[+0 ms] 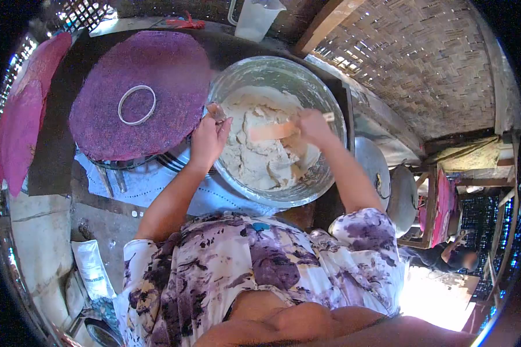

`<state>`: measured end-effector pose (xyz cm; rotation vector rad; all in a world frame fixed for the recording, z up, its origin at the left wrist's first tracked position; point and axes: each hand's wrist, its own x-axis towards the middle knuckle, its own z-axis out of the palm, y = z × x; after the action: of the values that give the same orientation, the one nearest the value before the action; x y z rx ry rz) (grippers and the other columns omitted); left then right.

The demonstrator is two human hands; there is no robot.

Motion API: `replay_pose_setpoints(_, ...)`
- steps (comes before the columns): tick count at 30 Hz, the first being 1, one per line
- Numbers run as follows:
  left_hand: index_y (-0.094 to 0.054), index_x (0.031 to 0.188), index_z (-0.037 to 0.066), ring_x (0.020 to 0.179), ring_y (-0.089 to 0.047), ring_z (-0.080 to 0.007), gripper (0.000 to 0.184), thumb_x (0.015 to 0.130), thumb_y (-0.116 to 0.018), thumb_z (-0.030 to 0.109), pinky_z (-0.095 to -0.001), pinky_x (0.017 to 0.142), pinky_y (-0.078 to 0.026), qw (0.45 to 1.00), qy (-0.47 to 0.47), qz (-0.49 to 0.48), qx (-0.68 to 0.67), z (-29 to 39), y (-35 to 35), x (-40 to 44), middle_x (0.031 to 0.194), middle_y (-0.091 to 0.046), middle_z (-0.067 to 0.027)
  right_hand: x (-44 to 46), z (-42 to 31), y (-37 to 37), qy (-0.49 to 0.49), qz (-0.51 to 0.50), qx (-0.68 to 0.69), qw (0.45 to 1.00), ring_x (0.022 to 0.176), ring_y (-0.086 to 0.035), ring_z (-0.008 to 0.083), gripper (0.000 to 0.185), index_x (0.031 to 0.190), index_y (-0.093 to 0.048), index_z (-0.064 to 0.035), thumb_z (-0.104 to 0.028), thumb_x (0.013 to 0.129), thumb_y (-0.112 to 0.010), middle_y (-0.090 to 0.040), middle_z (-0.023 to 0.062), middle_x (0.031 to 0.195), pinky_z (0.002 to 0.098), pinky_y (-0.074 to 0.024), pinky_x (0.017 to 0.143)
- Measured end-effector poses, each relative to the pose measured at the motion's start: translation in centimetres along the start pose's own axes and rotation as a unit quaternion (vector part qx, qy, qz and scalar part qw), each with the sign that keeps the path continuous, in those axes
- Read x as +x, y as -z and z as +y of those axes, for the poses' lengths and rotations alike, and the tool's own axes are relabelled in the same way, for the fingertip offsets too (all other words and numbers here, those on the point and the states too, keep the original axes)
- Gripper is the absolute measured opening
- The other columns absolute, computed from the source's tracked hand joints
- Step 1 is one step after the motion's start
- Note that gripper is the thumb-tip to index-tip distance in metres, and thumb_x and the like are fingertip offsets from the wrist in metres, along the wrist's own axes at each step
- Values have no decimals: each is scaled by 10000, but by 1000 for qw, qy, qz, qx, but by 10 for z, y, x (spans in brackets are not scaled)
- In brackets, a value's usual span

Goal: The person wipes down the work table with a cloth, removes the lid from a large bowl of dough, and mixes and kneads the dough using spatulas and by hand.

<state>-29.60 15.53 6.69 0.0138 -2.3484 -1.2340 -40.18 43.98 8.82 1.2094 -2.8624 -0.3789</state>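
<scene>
A large metal basin [255,196] in front of me holds a thick, pale dough [260,168]. Over the dough, my right hand [315,128] is closed around a flat wooden spatula [272,132], whose light blade points left and touches or hovers just above the dough. My left hand [210,139] is at the basin's left rim, its fingers closed around a small brownish piece [216,112] whose kind I cannot make out. Left of that hand lies a round purple mat [173,75], with a thin white ring [121,110] resting on it.
A white pitcher [257,20] stands behind the basin. More purple sheeting [26,110] hangs at the far left. A blue-white cloth [133,188] lies under the round mat. Large metal lids [370,168] lean at the right. Another person [446,254] is in the right background.
</scene>
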Motion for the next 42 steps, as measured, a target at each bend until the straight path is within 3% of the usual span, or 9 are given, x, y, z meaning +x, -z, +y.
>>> replay_pose_setpoints(2,-522,916,-25,761,-563,-398,331,823,-571,289,-452,667,-444,1000,6,-11,1,-9,-3,-2,794,-575,-225,1,1,64,64,54,4,996,771,-554,281,158,805,-605,-99,-138,652,-602,-572,89,780,399,-436,687)
replay_pose_setpoints(4,-525,926,-24,758,-563,-397,338,823,-570,295,-457,665,-442,1000,14,-13,5,-8,-3,-1,799,-576,-222,-5,11,122,23,0,-38,999,757,-586,246,207,858,-619,-139,-141,651,-605,-604,62,813,391,-440,694)
replay_pose_setpoints(7,-519,955,-22,754,-564,-396,346,821,-575,292,-459,662,-442,999,26,-33,20,-4,3,1,803,-578,-215,-34,18,150,68,-15,-64,996,778,-595,238,240,908,-630,-154,-138,671,-595,-619,54,839,382,-442,685)
replay_pose_setpoints(9,-513,973,-19,751,-565,-394,347,818,-581,283,-455,658,-444,999,20,-32,11,-6,-3,1,802,-580,-209,-53,8,120,54,-193,-109,974,800,-603,232,241,930,-633,-162,-163,692,-597,-623,51,839,377,-443,669)
replay_pose_setpoints(10,-512,979,-18,748,-565,-393,345,816,-585,278,-451,656,-445,1000,12,-22,1,-11,-7,-1,800,-580,-206,-54,2,115,77,-211,-141,964,793,-610,227,230,923,-634,-166,-187,696,-600,-627,53,792,372,-445,645)
replay_pose_setpoints(14,-508,993,-10,744,-567,-384,343,807,-601,263,-434,649,-450,1000,-13,13,8,-8,-4,-2,802,-583,-195,-63,3,60,74,-190,-136,969,693,-617,227,94,780,-619,-157,-152,711,-555,-604,40,647,363,-446,599)
replay_pose_setpoints(23,-518,953,2,753,-564,-362,317,795,-620,258,-413,647,-445,998,-49,42,12,-17,-11,-3,822,-583,-185,-68,-2,4,56,-244,-115,961,673,-623,249,129,596,-629,-120,-185,682,-560,-626,87,659,378,-457,564)
replay_pose_setpoints(35,-523,880,3,720,-576,-344,296,777,-646,251,-406,617,-458,994,-76,65,35,-18,-12,-3,831,-591,-175,-69,0,-37,-12,-323,-24,946,776,-624,256,196,860,-647,-151,-236,724,-536,-640,80,839,384,-489,666)
replay_pose_setpoints(42,-527,888,-9,720,-584,-339,310,772,-652,250,-394,594,-466,994,-69,73,43,-17,-13,-6,890,-601,-191,-60,-24,-16,-22,-361,64,930,809,-611,284,250,873,-654,-168,-327,752,-506,-635,101,878,397,-480,713)
